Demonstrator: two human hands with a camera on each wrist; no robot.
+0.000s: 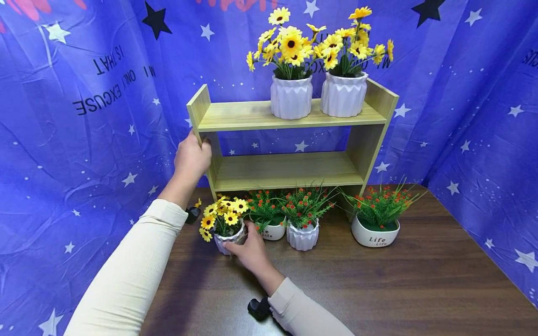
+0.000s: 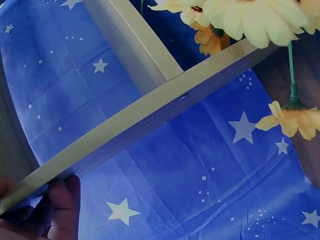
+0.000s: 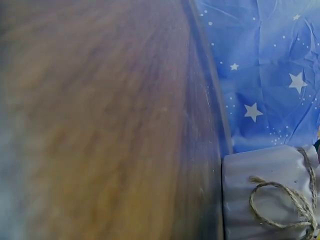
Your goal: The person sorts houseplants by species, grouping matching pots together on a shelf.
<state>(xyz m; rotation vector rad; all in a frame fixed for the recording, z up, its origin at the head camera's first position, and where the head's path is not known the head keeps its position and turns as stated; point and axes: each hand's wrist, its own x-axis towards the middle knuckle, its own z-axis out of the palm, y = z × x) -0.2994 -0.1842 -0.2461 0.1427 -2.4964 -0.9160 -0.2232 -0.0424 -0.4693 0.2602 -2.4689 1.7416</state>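
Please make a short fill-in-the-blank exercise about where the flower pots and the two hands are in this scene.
1. The top board of the wooden shelf carries ____ pots of yellow flowers.
2. The left hand grips the shelf's ____ side panel.
3. The right hand holds a small pot of ____ flowers on the table.
4. The middle board of the shelf carries ____ pots.

Missing words: two; left; yellow; no
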